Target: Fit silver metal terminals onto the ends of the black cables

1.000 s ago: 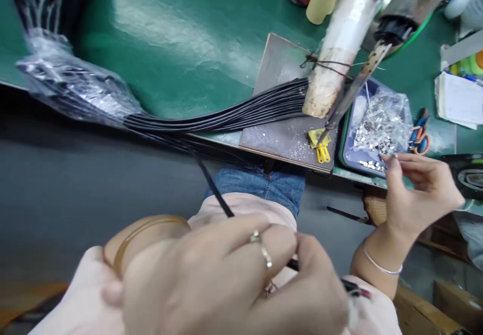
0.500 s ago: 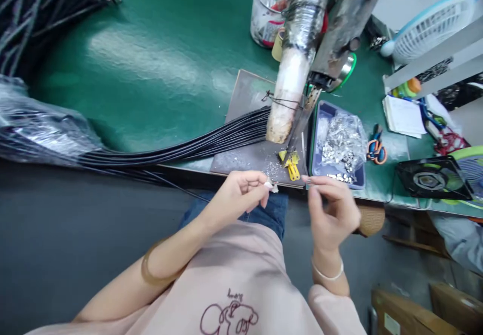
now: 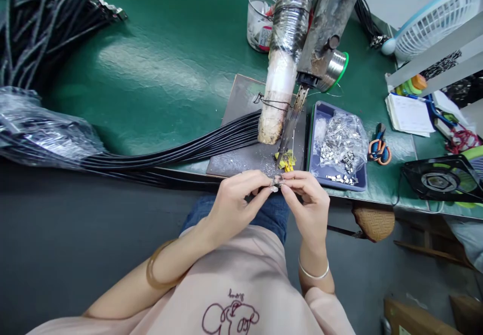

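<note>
My left hand and my right hand meet at the bench's front edge, fingertips pinched together. Between them sits a small metal clip at the end of a black cable that my left hand pinches. My right hand presses the clip from the right. A bundle of black cables runs from the left across the grey work plate. A soldering iron tip points down at a yellow holder just beyond my fingers.
A blue tray with a bag of metal clips lies right of the plate. Scissors, a solder spool, a black fan, a foil-wrapped hose and a plastic cup stand around. Bagged cables lie at the left.
My right hand left the clip tray and came to meet my left hand. My left hand carried the cable end up to the bench edge. The view tilted up.
</note>
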Motion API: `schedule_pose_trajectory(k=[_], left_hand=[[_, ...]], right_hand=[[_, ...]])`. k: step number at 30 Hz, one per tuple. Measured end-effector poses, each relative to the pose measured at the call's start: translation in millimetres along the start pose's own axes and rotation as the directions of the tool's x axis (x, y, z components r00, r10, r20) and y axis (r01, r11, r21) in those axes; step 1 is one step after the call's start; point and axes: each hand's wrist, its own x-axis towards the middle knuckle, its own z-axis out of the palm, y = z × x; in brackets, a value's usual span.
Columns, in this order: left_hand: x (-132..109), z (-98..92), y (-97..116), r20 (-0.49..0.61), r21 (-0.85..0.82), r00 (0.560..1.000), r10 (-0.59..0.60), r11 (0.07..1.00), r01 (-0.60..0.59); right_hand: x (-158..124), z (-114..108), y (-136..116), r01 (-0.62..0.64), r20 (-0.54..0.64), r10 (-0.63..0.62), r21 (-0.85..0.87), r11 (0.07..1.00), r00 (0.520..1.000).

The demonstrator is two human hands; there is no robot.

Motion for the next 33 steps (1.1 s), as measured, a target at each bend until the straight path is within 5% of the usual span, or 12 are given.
schedule_pose_trajectory(k=[3,6,9,12,14,18,29,33], left_hand=[[-3,3.7,0,-0.028,0.171,0.986,0.167,0.972,-0.16],[-5,4.6,0,-0.012,0.13,0.991,0.135,0.983,-0.132],[-5,-1.4,3,0.132,-0.178,0.982,-0.136,0.971,0.159],[0,-11.5,6,0.388,-0.45,0.871,-0.3,0.764,0.463],[3,-16.7,7,0.46,-0.512,0.832,-0.309,0.673,0.533],[8,-19.7,8,0.438,-0.564,0.846,-0.303,0.64,0.521],[6,-20.5,1,0.495,-0.534,0.812,-0.308,0.629,0.565],[7,-20.5,1,0.508,-0.492,0.815,-0.278,0.683,0.54]], right_hand=[[1,1,0,-0.008,0.002,0.008,0.024,1.0,1.0],[-2,5,0,-0.009,-0.011,0.009,0.061,0.998,1.0],[-10,11,1,0.126,-0.091,-0.13,-0.046,0.991,0.987],[-16,15,1,0.237,-0.129,-0.256,-0.146,0.961,0.958],[-15,14,0,0.184,-0.129,-0.196,-0.094,0.978,0.972],[-9,11,-3,0.064,-0.069,-0.064,0.006,0.998,0.996],[-6,8,-10,0.115,-0.007,-0.116,-0.05,0.992,0.993],[-8,10,-7,0.069,0.009,-0.069,0.058,0.996,0.998]])
